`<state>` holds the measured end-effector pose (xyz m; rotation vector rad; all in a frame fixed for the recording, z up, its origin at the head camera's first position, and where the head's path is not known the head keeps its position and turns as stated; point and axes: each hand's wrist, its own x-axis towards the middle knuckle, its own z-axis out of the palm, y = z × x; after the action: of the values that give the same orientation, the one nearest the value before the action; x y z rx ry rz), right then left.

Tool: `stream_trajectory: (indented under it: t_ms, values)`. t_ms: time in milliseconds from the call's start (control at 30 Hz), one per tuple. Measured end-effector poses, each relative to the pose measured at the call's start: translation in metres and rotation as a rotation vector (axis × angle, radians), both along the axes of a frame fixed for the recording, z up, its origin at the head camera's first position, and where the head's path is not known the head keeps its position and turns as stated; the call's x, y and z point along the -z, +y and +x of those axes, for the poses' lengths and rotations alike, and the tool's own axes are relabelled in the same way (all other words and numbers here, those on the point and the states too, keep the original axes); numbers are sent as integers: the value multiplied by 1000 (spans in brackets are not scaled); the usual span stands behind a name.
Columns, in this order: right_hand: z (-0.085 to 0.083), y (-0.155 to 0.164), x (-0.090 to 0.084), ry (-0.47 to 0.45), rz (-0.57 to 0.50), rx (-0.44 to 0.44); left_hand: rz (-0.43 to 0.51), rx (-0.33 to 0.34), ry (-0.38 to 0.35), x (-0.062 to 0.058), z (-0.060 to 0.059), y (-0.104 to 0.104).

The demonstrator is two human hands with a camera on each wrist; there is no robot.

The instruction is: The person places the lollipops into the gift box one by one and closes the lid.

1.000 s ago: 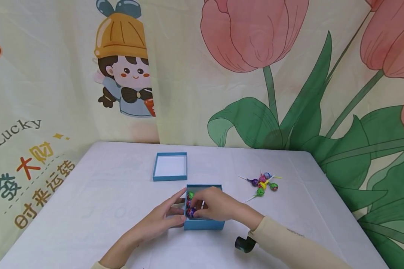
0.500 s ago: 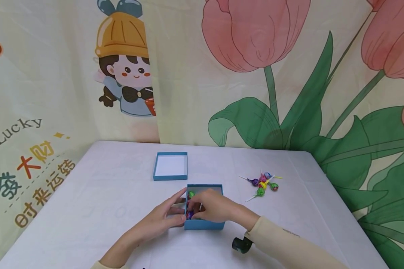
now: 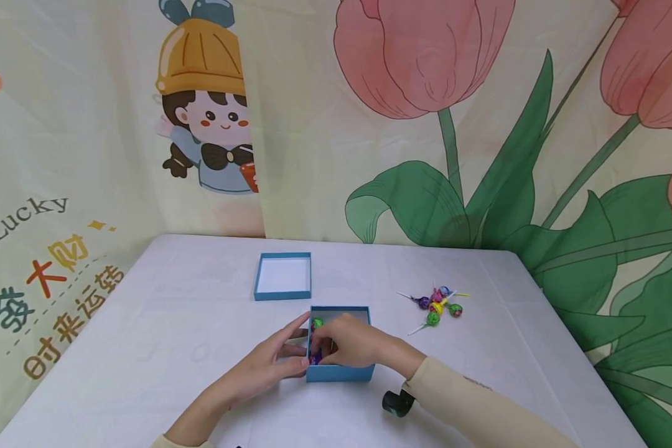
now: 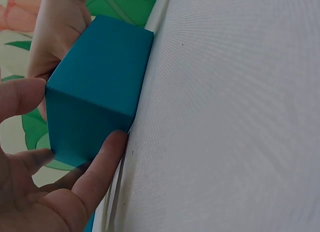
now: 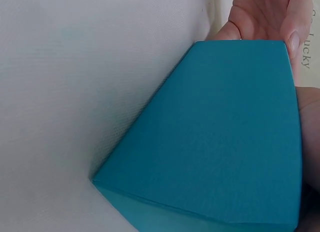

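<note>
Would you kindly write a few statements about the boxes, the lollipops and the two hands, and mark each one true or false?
1. The left hand rests against the left side of the blue box. True.
2. The right hand reaches into the loose pile of lollipops. False: it is inside the blue box, among the wrapped lollipops there.
3. The lid lies open side up, beyond the box. True.
4. The lid holds several lollipops. False: its white inside shows nothing in it.
5. The loose lollipops lie left of the box. False: they lie to its right on the table.
</note>
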<state>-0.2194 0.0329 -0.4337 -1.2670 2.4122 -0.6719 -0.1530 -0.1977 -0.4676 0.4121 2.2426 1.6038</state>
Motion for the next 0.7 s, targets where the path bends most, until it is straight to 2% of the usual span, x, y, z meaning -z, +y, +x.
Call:
stream_trajectory:
  t_ms: [533, 700]
  values:
    - [-3, -2, 3, -6, 4, -16, 15, -3, -10, 2, 1, 0]
    - [-5, 7, -4, -18, -21, -19, 10, 3, -2, 0, 0, 0]
